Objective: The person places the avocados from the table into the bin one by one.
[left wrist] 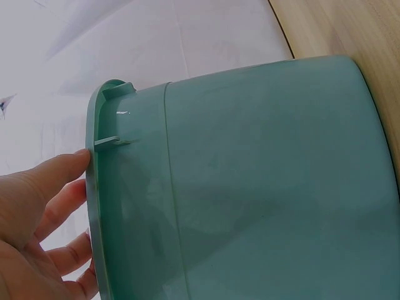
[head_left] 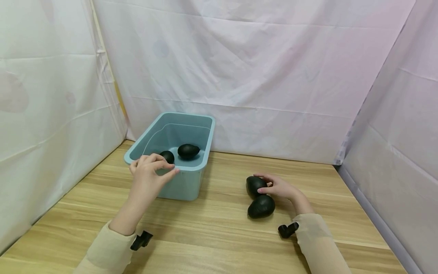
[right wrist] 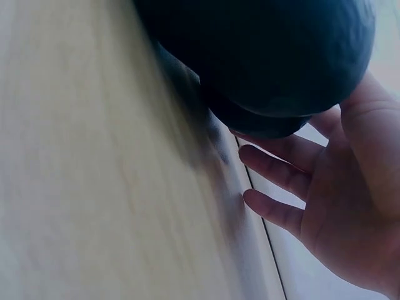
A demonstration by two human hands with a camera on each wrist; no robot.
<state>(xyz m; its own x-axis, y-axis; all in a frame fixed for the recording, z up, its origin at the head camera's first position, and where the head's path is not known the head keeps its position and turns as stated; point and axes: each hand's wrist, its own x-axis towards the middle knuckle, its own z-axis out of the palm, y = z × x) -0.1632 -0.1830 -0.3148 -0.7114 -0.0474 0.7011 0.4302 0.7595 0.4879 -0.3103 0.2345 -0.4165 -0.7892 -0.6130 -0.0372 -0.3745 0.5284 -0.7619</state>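
On the table's right side, my right hand [head_left: 278, 187] has its thumb and fingers around a dark avocado [head_left: 254, 185]. Just in front of it lies a second dark avocado [head_left: 261, 207], which fills the upper part of the right wrist view and partly covers the held one. My left hand [head_left: 147, 173] is over the near rim of a blue-green plastic bin [head_left: 186, 186], thumb and fingers spread apart with nothing between them. From the left wrist view, its fingertips are right at the bin's rim [left wrist: 94, 187]. Inside the bin lie two avocados, one in plain sight [head_left: 188, 151], the other partly hidden behind the left hand.
The bin stands on the wooden table [head_left: 212, 236] at the back left. White cloth [head_left: 256, 76] hangs behind the table and along both sides. Each sleeve has a small black device [head_left: 141, 240] at the wrist.
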